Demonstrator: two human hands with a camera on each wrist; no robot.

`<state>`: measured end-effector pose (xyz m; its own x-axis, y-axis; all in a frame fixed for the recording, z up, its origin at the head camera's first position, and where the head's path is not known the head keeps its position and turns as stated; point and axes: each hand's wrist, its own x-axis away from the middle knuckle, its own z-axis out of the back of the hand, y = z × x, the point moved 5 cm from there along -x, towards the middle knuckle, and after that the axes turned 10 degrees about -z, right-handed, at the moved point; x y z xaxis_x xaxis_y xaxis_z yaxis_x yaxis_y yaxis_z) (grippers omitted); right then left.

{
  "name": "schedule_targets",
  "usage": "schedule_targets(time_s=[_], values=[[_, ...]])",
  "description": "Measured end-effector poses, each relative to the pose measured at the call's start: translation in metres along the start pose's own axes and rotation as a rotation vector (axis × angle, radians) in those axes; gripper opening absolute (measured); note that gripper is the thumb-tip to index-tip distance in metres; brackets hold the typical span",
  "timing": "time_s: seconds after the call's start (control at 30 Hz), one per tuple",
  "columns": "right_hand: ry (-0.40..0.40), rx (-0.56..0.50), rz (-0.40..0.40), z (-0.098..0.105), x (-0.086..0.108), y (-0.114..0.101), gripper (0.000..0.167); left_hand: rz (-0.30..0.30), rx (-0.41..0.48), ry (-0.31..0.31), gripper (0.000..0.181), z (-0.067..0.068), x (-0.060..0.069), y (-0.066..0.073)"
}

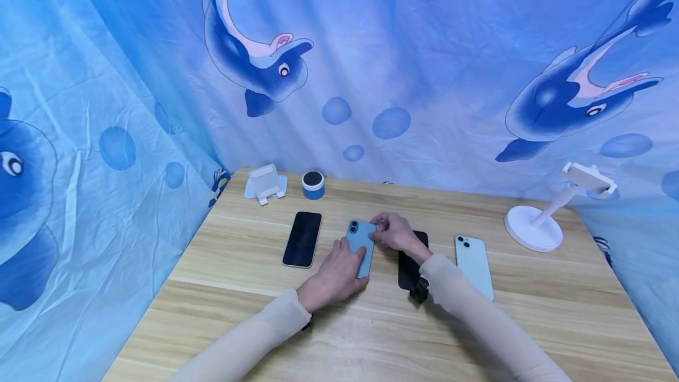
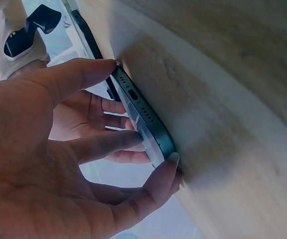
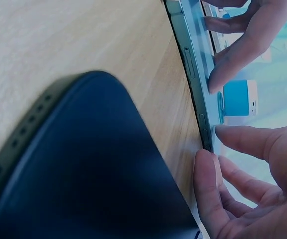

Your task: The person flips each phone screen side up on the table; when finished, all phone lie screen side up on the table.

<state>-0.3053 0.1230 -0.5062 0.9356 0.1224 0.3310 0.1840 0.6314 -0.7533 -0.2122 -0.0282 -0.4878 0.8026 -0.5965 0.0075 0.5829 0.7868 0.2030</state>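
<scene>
Four phones were out on the wooden table (image 1: 212,287), and play opened at the far left with a small white stand (image 1: 263,181). Next along came a dark phone (image 1: 302,239), screen up and untouched, a little blue can (image 1: 313,192) with a dark top just beyond it.

Then the middle, where everything was happening! The left hand (image 1: 338,273) held the near end of the blue phone (image 1: 363,238), finger and thumb braced on opposite sides. That phone lay back up on the table, its lenses at the far end. And there, at the far right corner, was the right hand (image 1: 395,231), thumb and finger closed to a narrow pinch on the edge; whether they were prising at something, nobody could tell.

Just right of that, a black phone (image 1: 409,269) lay partly beneath the right wrist. Beyond it a pale phone (image 1: 475,264) lay back up, and out at the far right stood a round-based stand (image 1: 533,230).

So the score, as judged: both hands had secured the blue phone, the handling looked midway, and letting go of it was left. The other three phones had no hand gripping them.
</scene>
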Motion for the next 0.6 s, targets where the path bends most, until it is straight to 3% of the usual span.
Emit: schedule_targets(time_s=[0.2, 0.6], values=[[-0.005, 0.017, -0.012, 0.0006, 0.0012, 0.0014, 0.034, -0.008, 0.017, -0.018, 0.068, 0.0000, 0.0017, -0.0007], [-0.030, -0.087, -0.026, 0.0001, 0.0015, 0.0037, 0.033, -0.001, 0.031, -0.023, 0.068, 0.0021, 0.0027, -0.0068]])
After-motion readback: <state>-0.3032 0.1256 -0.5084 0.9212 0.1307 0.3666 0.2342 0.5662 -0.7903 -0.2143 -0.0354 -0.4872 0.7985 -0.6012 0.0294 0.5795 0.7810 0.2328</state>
